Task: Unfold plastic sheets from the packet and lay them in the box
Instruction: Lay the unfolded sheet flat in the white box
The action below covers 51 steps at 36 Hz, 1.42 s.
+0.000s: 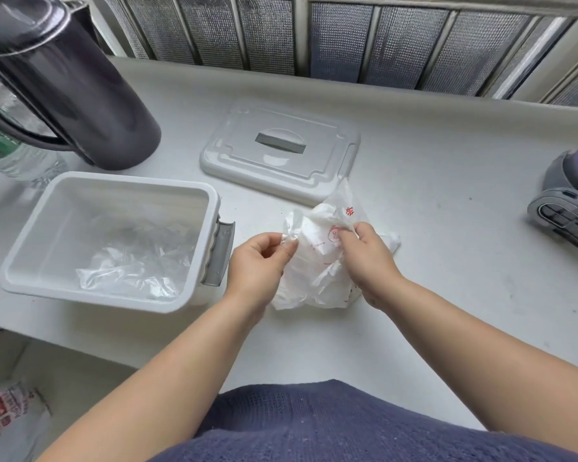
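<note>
Head view: both hands meet over a crumpled white packet (317,278) with red print. It lies on the grey tabletop (447,201), just right of the box (114,182) and in front of the lid (281,155).

The left hand (259,261) pinches the packet's thin, clear left edge, its fingers (282,250) narrowed against the thumb. The right hand (364,258) grips the upper right part of the packet, its fingers (347,233) curled into the plastic. Whether either hand has drawn a single sheet free cannot be told.

The white box stands open, with a grey latch on its right side. Clear, crinkled plastic sheets (134,268) already lie on its floor, mostly toward the near right corner. The lid rests flat and top up, well apart from the box.

A dark jug (80,95) stands at the far left, with a water bottle (14,158) beside it. A grey and purple device (568,208) sits at the right edge.
</note>
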### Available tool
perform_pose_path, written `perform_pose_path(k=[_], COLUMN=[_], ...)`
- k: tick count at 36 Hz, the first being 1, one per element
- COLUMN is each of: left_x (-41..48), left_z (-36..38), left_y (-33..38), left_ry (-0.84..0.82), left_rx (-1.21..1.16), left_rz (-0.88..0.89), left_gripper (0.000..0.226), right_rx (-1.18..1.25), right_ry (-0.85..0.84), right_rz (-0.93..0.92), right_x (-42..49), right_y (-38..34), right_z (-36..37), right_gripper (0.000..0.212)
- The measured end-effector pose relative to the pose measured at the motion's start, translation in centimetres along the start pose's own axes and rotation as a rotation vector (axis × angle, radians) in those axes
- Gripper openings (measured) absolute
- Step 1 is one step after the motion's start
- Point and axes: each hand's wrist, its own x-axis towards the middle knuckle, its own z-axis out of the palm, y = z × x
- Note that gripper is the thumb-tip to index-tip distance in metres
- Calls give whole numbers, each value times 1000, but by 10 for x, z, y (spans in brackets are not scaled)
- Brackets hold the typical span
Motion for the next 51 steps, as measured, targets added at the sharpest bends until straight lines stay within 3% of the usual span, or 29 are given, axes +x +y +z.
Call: perform_pose_path(k=[2,6,8,12,14,15,18,20,23,27,30,31,33,36,40,44,45,47,51], left_x=[-4,-10,-11,-13,-17,-19,-23,-25,-26,-26,-24,-24,-24,-20,-7,1,2,3,12], left_z=[-4,-14,-23,-34,-39,-41,-45,-49,-58,-74,-91,-96,-104,-114,-139,-160,-166,-176,-197], left_y=[10,34,43,51,49,49,45,45,51,57,60,61,67,73,74,74,75,79,78], left_ry=[-24,-93,-129,-182,-209,-223,-225,-209,-237,-253,-206,-241,-302,-256,-102,-26,-24,-14,72], left_rx=[-74,-331,-466,-712,-781,-783,-748,-745,-712,-501,-403,-361,-215,-147,-232,-339,-374,-422,-426], left_rz=[37,42,21,-11,-42,-63,-99,-105,-103,12,95,121,184,168,99,57,53,34,-32], left_gripper=[5,14,17,23,25,26,30,33,41,47,88,90,63,17,22,24,25,25,22], right_rx=[-19,-63,-95,-75,-14,31,214,324,297,374,467,491,510,578,643,357,278,170,159], right_ry=[-44,-142,-115,-40,-117,-191,-486,-602,-510,-470,-535,-554,-602,-677,-652,-628,-614,-551,-382], right_rz=[5,19,-52,-282,-300,-271,-121,-65,-165,-195,-199,-203,-223,-185,-59,-142,-170,-251,-250], right_x=[-4,-13,-17,-30,-36,-40,-47,-54,-63,-66,-67,-68,-68,-70,-65,-63,-63,-64,-61], right_y=[-3,-11,-14,-28,-37,-43,-51,-55,-60,-71,-83,-87,-95,-105,-111,-108,-106,-104,-105], right_z=[1,4,5,10,15,18,24,26,33,42,51,56,68,84,101,126,133,144,169], right_gripper=[12,51,59,39,18,12,35,37,12,19,24,24,22,27,48,81,81,58,29])
